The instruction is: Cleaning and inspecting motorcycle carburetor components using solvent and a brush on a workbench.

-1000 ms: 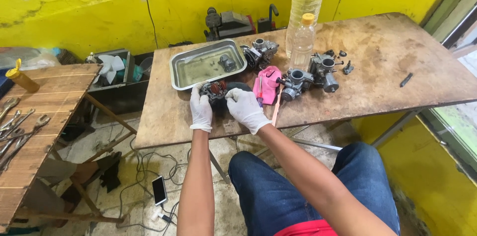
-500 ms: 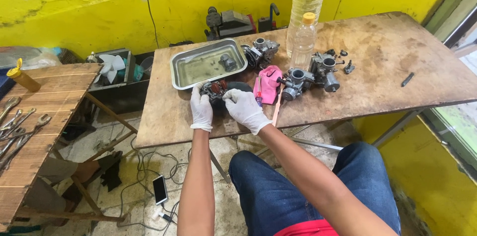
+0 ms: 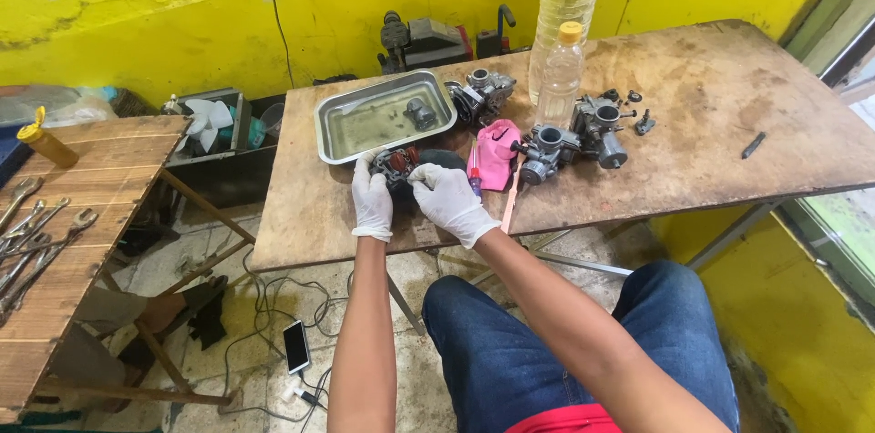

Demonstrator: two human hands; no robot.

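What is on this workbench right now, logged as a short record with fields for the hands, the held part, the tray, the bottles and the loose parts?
left hand: gloved left hand, gripping the held part
right hand: gloved right hand, also on it
held part: small dark engine part, at the table's near edge
tray: metal tray with liquid and one small part
bottles: two clear plastic bottles, upright
loose parts: grey carburetors right of a pink cloth
table: worn wooden table
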